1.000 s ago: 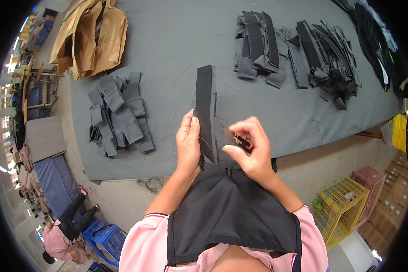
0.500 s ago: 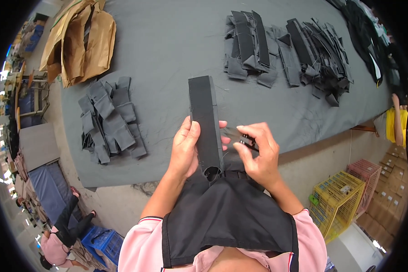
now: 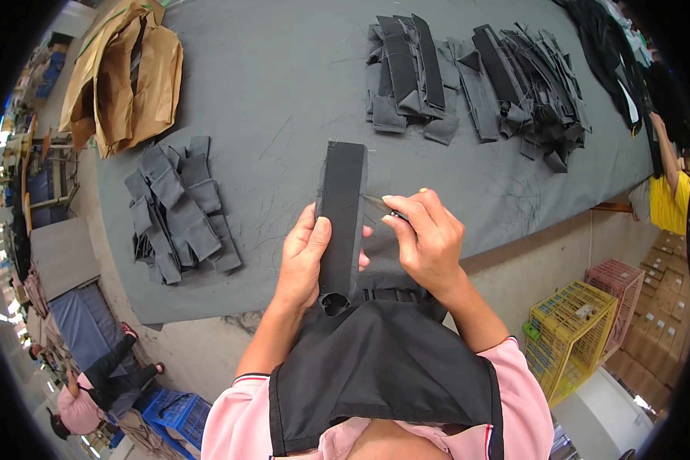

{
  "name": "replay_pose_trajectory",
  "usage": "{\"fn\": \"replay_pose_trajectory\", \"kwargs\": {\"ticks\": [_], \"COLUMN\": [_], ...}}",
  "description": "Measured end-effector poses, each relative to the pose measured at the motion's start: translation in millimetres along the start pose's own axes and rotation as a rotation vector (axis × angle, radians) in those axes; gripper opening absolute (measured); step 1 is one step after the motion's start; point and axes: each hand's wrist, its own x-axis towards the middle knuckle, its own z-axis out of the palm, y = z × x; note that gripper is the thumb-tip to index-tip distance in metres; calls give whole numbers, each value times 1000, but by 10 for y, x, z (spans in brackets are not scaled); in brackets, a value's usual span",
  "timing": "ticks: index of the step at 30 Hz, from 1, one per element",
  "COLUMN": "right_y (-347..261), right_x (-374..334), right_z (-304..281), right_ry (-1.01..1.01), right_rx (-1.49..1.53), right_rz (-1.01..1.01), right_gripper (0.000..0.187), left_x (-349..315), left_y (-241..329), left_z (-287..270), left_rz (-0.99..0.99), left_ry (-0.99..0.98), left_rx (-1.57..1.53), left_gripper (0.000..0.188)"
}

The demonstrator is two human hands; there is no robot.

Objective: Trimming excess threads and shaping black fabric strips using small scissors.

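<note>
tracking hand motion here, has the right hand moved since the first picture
Yes: judged against the left pile of cloth, the right hand has shifted rightward and somewhat farther up the view.

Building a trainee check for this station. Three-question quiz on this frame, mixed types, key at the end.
1. Which holds the small dark tool: A) left, B) both, C) right?
2. True or false: in the picture, the brown paper bag appears above the left cloth pile.
3. What is the left hand holding?

Key:
1. C, the right hand
2. True
3. A dark cloth strip
</note>
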Motion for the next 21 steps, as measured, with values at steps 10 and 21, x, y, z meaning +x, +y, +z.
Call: {"fn": "replay_pose_trajectory", "kwargs": {"ticks": [10, 21], "right_y": [-38, -40], "right_x": [-56, 102], "right_z": [-5, 118], "right_ry": [2, -140], "right_rx": [181, 202], "right_rz": [178, 49], "right_gripper": [21, 22], "left_x": [-7, -36], "left_y": [25, 55], "left_z": [8, 55], "left_rz": [-40, -81], "left_ry": [2, -22], "left_rx": [57, 188], "left_gripper": [31, 39]}}
